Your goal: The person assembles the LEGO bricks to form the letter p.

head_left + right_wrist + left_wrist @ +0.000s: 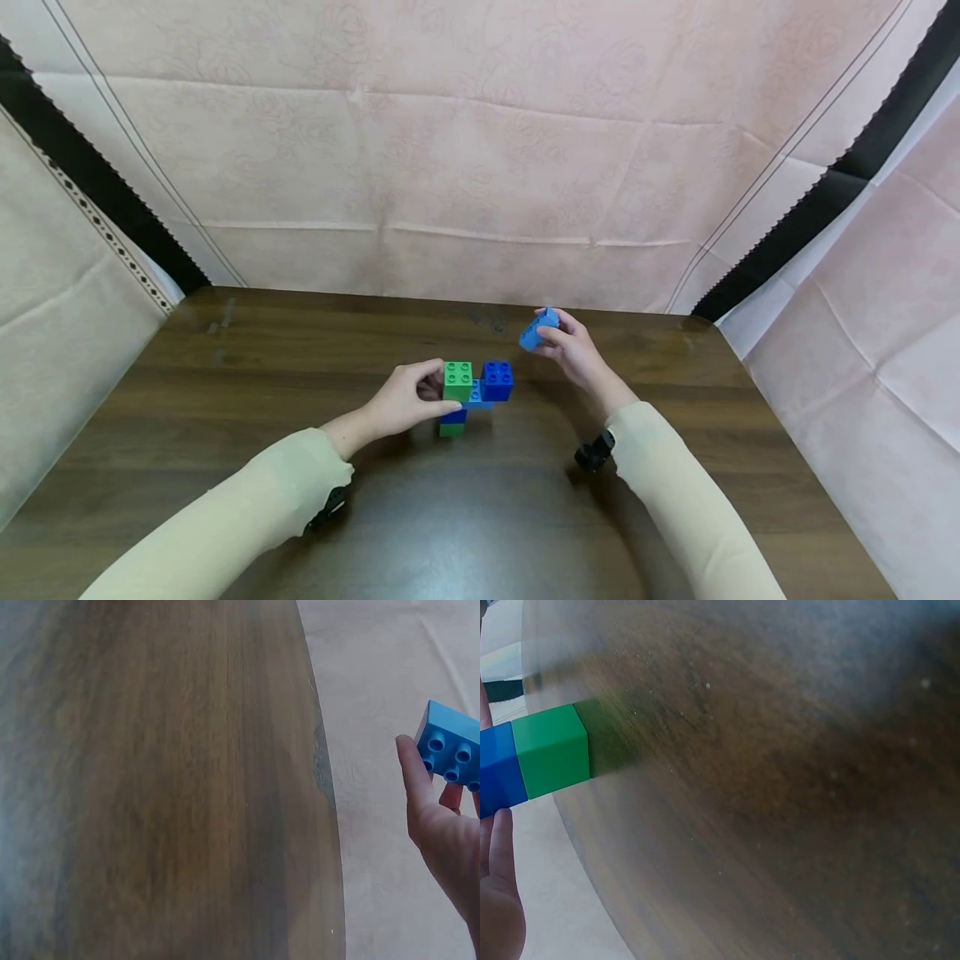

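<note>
My left hand [400, 402] grips a stack of toy building bricks from its left side, thumb in front. On top of the stack sit a green brick [457, 382] and, to its right, a dark blue brick [497, 381]. Both rise from a light blue brick [477, 404]; under that come another dark blue brick [453, 417] and a green bottom brick [452, 431], seen close over the table in the left wrist view. Farther back on the right, my right hand [576, 350] pinches a loose light blue brick [452, 746], held tilted with its studs showing.
A brown wood-grain table [360, 333] lies under both hands. Pale patterned cloth [480, 167] hangs behind its far edge, with more cloth at both sides. Black cameras [595, 452] are strapped at the wrists.
</note>
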Action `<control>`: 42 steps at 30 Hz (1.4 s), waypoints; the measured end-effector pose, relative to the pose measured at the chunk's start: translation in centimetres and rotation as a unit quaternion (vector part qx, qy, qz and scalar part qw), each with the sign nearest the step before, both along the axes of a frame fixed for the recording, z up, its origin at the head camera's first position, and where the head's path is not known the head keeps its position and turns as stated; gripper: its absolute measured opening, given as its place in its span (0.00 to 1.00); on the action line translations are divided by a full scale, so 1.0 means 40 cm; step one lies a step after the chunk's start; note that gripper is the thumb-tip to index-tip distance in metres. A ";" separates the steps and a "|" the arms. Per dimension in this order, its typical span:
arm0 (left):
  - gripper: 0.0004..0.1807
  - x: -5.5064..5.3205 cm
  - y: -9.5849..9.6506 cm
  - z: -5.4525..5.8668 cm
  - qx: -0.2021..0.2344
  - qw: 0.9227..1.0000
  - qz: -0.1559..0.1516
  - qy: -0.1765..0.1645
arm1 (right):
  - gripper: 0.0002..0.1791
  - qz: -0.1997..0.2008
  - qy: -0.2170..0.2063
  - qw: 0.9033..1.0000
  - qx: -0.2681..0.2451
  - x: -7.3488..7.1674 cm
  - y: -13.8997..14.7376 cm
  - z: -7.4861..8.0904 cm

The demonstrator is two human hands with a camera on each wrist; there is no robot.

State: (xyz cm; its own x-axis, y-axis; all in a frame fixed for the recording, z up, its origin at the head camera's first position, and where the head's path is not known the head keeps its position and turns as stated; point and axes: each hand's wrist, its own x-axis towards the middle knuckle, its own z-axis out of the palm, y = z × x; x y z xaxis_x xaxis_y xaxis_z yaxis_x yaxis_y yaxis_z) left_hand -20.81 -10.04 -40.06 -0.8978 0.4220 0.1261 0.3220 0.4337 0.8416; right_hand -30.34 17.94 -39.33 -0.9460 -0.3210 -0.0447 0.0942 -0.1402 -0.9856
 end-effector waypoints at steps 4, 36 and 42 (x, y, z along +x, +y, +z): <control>0.15 0.002 0.000 -0.002 0.000 1.000 0.002 0.003 | 0.19 -0.015 0.003 1.000 0.008 0.007 0.013 0.002; 0.12 -0.029 0.025 -0.010 0.021 0.999 -0.031 -0.004 | 0.17 0.003 0.108 0.991 0.075 0.081 0.019 0.112; 0.12 -0.029 0.021 -0.008 0.020 0.999 -0.027 -0.001 | 0.25 0.015 0.155 0.973 0.171 0.099 -0.015 0.152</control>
